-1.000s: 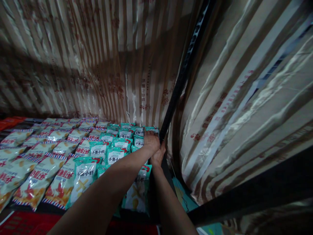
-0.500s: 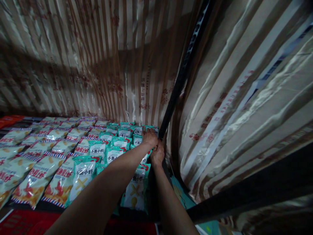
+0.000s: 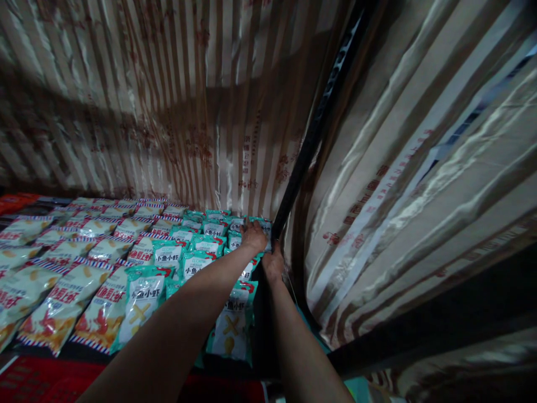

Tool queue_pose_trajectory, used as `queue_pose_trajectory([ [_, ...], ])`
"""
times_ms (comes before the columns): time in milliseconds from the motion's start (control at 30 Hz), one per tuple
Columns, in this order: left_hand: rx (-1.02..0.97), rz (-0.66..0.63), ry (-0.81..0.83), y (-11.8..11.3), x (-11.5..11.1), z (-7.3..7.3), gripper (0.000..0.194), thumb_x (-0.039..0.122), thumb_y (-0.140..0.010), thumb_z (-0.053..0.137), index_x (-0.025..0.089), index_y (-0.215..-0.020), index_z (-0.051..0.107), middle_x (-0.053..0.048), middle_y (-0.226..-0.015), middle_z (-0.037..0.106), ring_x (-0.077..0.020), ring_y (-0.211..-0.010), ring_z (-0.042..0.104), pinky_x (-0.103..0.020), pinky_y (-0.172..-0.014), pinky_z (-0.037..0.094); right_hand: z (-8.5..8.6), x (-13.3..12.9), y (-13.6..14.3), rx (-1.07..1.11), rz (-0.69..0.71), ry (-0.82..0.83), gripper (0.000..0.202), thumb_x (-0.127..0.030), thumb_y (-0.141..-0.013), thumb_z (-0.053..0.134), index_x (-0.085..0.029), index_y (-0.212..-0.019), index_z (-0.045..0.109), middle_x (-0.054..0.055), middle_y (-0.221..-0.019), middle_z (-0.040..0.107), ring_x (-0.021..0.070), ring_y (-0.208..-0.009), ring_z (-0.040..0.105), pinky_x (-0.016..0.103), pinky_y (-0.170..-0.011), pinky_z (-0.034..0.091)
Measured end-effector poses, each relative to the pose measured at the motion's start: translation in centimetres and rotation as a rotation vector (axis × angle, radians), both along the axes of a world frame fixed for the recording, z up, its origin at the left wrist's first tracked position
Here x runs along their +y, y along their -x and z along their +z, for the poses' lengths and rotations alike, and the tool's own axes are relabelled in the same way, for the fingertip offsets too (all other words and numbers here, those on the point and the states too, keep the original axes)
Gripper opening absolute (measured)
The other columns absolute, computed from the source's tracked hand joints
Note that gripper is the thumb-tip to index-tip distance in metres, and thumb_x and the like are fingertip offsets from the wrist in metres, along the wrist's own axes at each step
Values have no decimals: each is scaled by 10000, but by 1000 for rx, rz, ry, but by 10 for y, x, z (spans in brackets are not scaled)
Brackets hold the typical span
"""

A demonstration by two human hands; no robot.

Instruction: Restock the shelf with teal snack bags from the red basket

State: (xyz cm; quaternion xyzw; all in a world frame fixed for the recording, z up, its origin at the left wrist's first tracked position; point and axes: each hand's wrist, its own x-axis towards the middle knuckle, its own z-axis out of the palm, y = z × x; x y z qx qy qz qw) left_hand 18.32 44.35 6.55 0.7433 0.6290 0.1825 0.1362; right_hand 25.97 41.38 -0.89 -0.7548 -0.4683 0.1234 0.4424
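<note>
Several teal snack packets (image 3: 232,327) stand in rows on a dark shelf. My left hand (image 3: 254,236) reaches to the back right of these rows, its fingers spread over the packets there and touching a teal packet (image 3: 265,225) near the black post. Just to its right, my right hand (image 3: 273,263) is at the shelf's right edge, beside the foot of the post. Its fingertips are dim and partly hidden, so what they touch cannot be made out. My left forearm crosses over the nearer teal packets.
Rows of cream and red snack packets (image 3: 52,305) fill the left side. A black post (image 3: 304,151) rises beside my hands, with striped hanging sheets (image 3: 235,112) behind and at the right. Red material (image 3: 50,380) lies along the front edge; a dark bar (image 3: 419,313) crosses lower right.
My left hand has shifted slightly left and its fingers are more spread. My right hand has moved a little down and right, leaving a gap between the hands.
</note>
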Motion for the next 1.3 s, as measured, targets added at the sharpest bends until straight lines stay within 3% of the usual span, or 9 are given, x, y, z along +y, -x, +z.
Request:
queue_pose_trajectory([
  [267,8,4,10,0,-4,4,490,297,-880,374,35,-1293,408,-244,-1325,480,-287,-1284,416,-482,-1108,196,11,-3,3,43,12,8,601,-137,-727,363,-134,-1315,488,147,-1145,647,268,-1048,608,411,-906,458],
  [500,-7,-21,30,0,-8,7,550,224,-861,354,-1,-1362,319,-234,-1183,603,-290,-1208,505,-509,-1108,173,12,2,-1,75,60,-7,583,-171,-728,424,-146,-1307,492,124,-1163,644,234,-1086,591,347,-911,459],
  [767,34,-46,49,4,-10,9,426,273,-870,387,70,-1231,484,-187,-1155,627,-265,-1149,557,-474,-1096,227,7,3,0,85,66,-37,566,-140,-723,395,-143,-1272,534,129,-1137,657,233,-1056,605,350,-900,465],
  [933,56,-40,38,2,-10,9,430,303,-886,365,91,-1241,480,-181,-1156,626,-257,-1166,541,-415,-1036,324,6,4,1,76,70,-58,549,-183,-756,385,-130,-1285,522,130,-1122,664,226,-1034,611,341,-893,467],
  [1100,74,-42,21,3,-9,8,469,341,-876,396,72,-1253,471,-201,-1246,565,-279,-1232,472,-418,-1023,330,9,3,3,14,77,-10,517,-201,-780,407,-137,-1278,532,132,-1147,652,233,-1036,612,344,-913,454],
  [1300,78,-30,27,4,-10,9,414,290,-887,364,75,-1202,524,-188,-1175,613,-266,-1161,536,-431,-1024,327,9,-2,4,-63,72,-42,527,-193,-786,409,-161,-1304,503,113,-1221,612,234,-1101,577,347,-937,441],
])
